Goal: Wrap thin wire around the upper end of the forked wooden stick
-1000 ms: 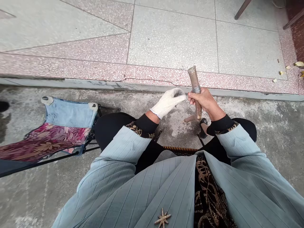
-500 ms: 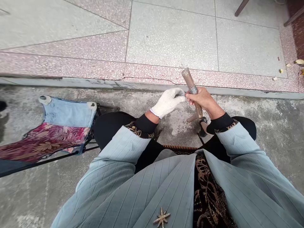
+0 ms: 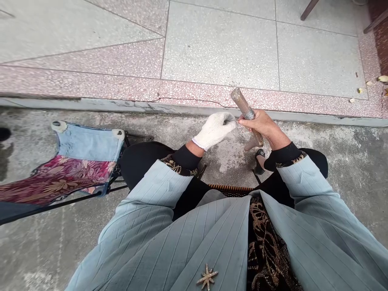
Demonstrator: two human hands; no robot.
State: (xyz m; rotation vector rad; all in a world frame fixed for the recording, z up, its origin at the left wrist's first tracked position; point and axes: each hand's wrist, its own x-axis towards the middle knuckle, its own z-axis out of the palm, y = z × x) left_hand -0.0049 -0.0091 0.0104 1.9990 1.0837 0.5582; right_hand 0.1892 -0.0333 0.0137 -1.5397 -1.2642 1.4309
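Observation:
In the head view, my right hand [image 3: 265, 124], bare, is wrapped round a brown forked wooden stick [image 3: 240, 101]. Grey wire [image 3: 249, 113] is wound in tight turns about its middle, just above my fingers. The stick tilts with its thick cut end up and to the left, and a short side branch [image 3: 254, 144] sticks out at the bottom. My left hand [image 3: 214, 130] wears a white knitted glove. Its thumb and fingers are pinched together close to my right fingertips. Whatever lies in that pinch is too small or hidden to make out.
On the left stands a folding chair [image 3: 87, 143] with denim and flowered cloth. A low tiled step [image 3: 194, 91] runs across in front, above rough concrete ground [image 3: 224, 165]. Brown furniture legs [image 3: 309, 9] and yellow leaves [image 3: 383, 79] are at the upper right.
The stick's top has tipped to the left in my right hand, and its lower branch has swung to the right. My gloved left hand keeps its pinch nearly in place.

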